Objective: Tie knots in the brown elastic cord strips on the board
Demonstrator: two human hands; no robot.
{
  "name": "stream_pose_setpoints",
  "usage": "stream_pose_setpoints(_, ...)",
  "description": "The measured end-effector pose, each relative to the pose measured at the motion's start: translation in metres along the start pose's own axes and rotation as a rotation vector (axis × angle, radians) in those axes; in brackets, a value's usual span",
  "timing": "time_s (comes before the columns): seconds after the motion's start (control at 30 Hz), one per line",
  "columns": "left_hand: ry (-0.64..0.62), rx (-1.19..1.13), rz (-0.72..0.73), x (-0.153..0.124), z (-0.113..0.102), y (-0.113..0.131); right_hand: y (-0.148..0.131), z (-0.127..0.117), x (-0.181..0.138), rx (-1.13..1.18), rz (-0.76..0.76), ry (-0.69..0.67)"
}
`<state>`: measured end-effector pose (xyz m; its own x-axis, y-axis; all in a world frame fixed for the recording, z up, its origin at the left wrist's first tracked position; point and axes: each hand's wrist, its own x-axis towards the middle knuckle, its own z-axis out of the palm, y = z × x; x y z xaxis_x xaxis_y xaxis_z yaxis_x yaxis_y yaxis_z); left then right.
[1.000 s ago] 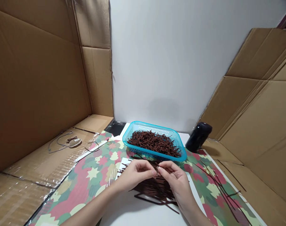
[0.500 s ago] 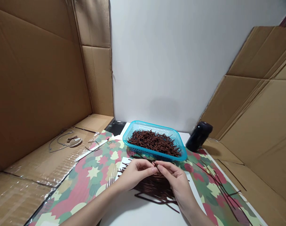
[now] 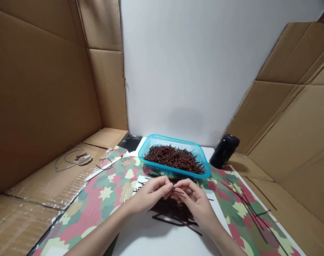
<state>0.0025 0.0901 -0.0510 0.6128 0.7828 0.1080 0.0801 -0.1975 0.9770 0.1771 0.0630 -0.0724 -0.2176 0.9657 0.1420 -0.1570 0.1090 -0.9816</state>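
Observation:
My left hand (image 3: 151,193) and my right hand (image 3: 192,199) meet fingertip to fingertip above a loose pile of dark brown cord strips (image 3: 175,213) on a white sheet (image 3: 148,238). Both hands pinch one thin brown strip (image 3: 176,190) between thumbs and fingers. Just beyond the hands stands a turquoise plastic basket (image 3: 204,170) filled with short brown knotted pieces (image 3: 174,158).
A patterned red, green and cream mat (image 3: 98,199) covers the table. More long brown strips (image 3: 247,206) lie on it at the right. A black cylinder (image 3: 223,151) leans at the back right. Cardboard walls (image 3: 39,92) enclose both sides; a small oval item with wires (image 3: 82,160) lies at the left.
My hands have drawn closer together and shifted a little left, fingers curling more tightly round the strip. The view has tilted slightly.

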Motion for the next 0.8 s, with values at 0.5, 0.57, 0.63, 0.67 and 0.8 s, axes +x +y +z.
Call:
stream_pose_setpoints(0.5, -0.180, -0.476, -0.069, 0.002, 0.007, -0.015, 0.010, 0.001, -0.005, 0.409, 0.076, -0.299)
stream_pose_setpoints(0.57, -0.185, -0.491, -0.069, 0.002, 0.007, -0.017, 0.010, 0.002, -0.005, 0.438, 0.072, -0.305)
stream_pose_setpoints(0.63, -0.186, -0.501, -0.069, 0.002, 0.008, -0.019, 0.010, 0.002, -0.005, 0.454, 0.066, -0.302)
stream_pose_setpoints(0.67, -0.182, -0.500, -0.072, 0.002, 0.008, -0.019, 0.009, 0.002, -0.005, 0.456, 0.067, -0.296)
stream_pose_setpoints(0.8, -0.139, -0.445, -0.085, 0.002, 0.007, -0.014, 0.008, 0.001, -0.005, 0.361, 0.017, -0.240)
